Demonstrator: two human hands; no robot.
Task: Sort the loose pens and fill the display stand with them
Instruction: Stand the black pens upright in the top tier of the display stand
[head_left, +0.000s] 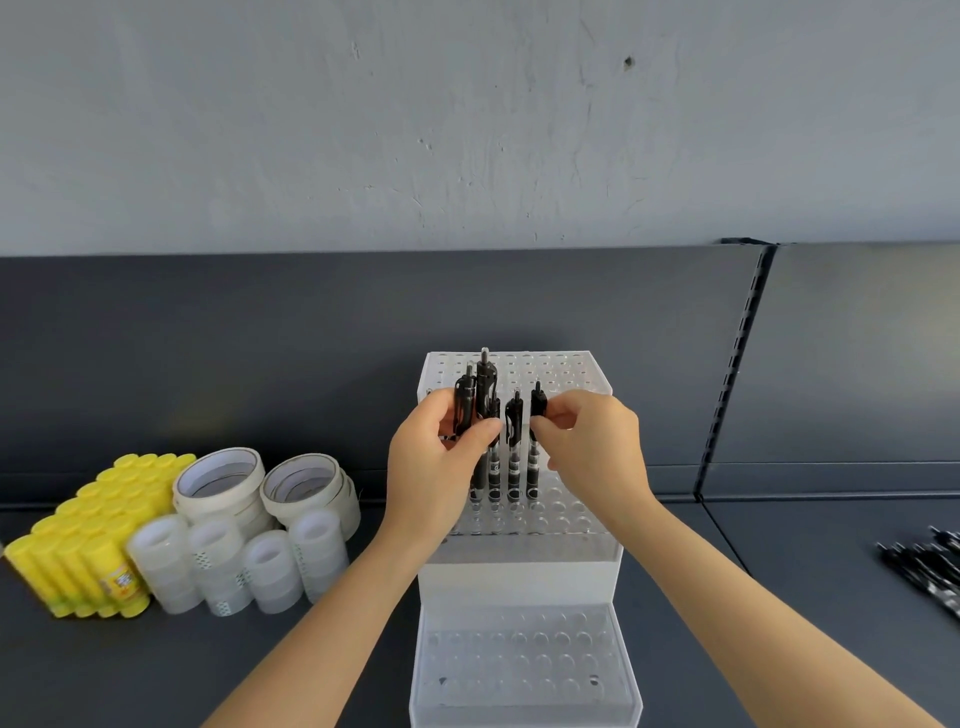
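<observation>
Hands both over the upper tier of the display stand (519, 649): left hand (441, 462) clenched round a bundle of pens (475, 400), right hand (592, 441) pinching the top of a single pen (537, 410) between thumb and fingertips. Stand is clear and stepped, straight ahead on the shelf (156, 675), holes facing up. Loose pens (930, 566) lie flat on the shelf well apart to the right, nearer the right hand. Bundle is held upright, clicker ends up, at the left end of the filled row. Seated pens (514, 457) stand upright side by side; the single pen is rightmost, lower end at a hole, depth of seating cannot be told. Judgement: its long axis is vertical and in line with the hole, so the coming move is straight down. Free holes lie to the right and on the near side.
</observation>
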